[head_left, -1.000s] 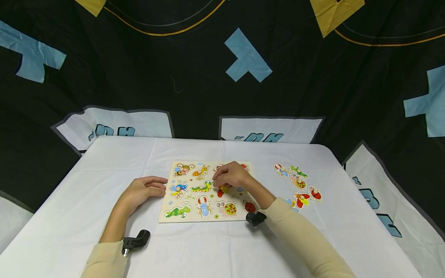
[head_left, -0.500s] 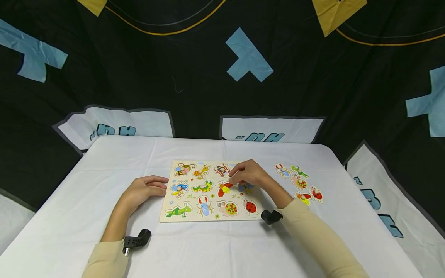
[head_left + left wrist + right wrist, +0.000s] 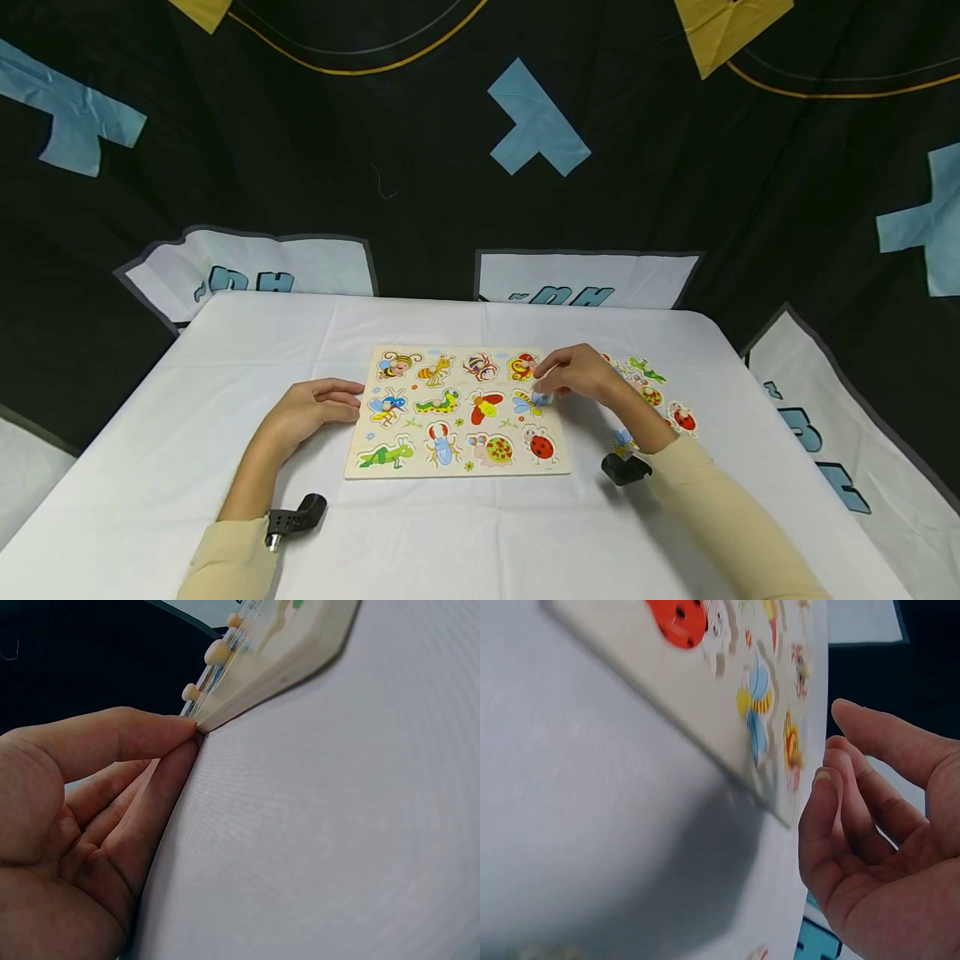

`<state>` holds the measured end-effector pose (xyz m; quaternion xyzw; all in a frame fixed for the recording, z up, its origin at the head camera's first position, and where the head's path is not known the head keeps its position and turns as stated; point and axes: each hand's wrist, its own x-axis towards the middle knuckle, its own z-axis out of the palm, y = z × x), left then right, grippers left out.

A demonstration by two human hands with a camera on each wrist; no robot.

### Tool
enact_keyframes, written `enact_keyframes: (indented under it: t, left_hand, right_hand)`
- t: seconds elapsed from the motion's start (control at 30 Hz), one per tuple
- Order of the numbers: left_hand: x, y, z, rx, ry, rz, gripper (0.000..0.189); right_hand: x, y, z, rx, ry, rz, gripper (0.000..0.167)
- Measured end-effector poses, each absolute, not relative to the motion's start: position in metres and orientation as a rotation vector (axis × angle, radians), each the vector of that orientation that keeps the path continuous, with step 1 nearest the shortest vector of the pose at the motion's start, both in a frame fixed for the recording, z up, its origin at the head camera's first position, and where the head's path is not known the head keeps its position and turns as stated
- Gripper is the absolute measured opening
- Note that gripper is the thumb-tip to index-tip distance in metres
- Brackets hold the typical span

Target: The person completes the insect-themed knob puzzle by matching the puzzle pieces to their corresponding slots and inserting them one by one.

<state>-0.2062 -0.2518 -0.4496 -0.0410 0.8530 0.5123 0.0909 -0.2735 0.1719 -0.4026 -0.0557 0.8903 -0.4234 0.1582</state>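
A cream wooden peg puzzle board with colourful insect pictures lies flat on the white table. My left hand rests on the table at its left edge, with thumb and finger tips touching that edge in the left wrist view. My right hand hovers over the right edge near the blue-winged bee picture. In the right wrist view its fingers are bent loosely, thumb apart, holding nothing. Knobs stand on some insect pieces, such as the spider. The ladybug picture shows no knob.
Loose puzzle pieces lie right of the board: a green grasshopper, a snail, a ladybug and a blue-winged bee. The right hand and arm partly cover this group. A black curtain hangs behind the table.
My right hand has moved rightward from the middle of the board to its right edge, uncovering the spider and the pictures around it. The left hand stays in place.
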Motion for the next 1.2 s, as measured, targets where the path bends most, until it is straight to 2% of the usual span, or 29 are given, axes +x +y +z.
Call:
enact_keyframes:
  t: [0.57, 1.2]
  left_hand:
    - [-0.206, -0.252, -0.449, -0.096, 2.55, 1.515, 0.053]
    - [-0.207, -0.253, -0.45, -0.105, 2.541, 1.516, 0.053]
  right_hand:
    - [-0.271, 0.231, -0.396, -0.053, 2.508, -1.123, 0.035]
    - [-0.261, 0.286, -0.395, -0.075, 2.48, -1.057, 0.037]
